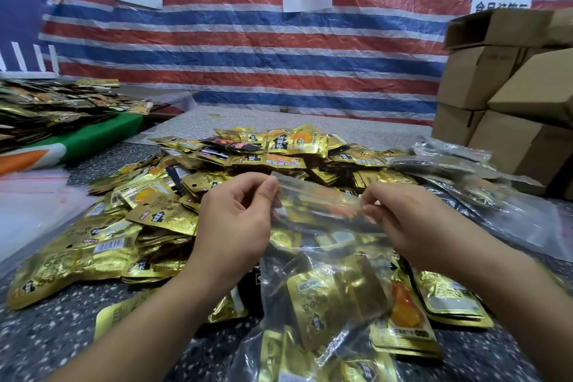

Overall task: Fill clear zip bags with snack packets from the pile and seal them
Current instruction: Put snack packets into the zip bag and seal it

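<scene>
Clear zip bag (325,263), already holding several gold snack packets, hangs between two hands above the pile of snack packets (192,195) on a speckled bench (46,335). Left hand (235,223) pinches the left end of the zip strip between thumb and fingertips; right hand (412,220) pinches the right end the same way, so the strip is stretched level between them. Whether the strip is pressed closed along its length cannot be told through the glare.

More filled clear bags (465,177) lie to the right, near stacked cardboard boxes (502,96). A striped tarp (248,49) with paper signs hangs behind.

Likely risks from here: a packet edge riding up near the mouth could catch in the zip and leave a gap, and the slack, heavy bag could sag and twist the strip out of line, so the seal would close only partly. Thin film could also slip from a fingertip pinch and spill packets back onto the pile.
</scene>
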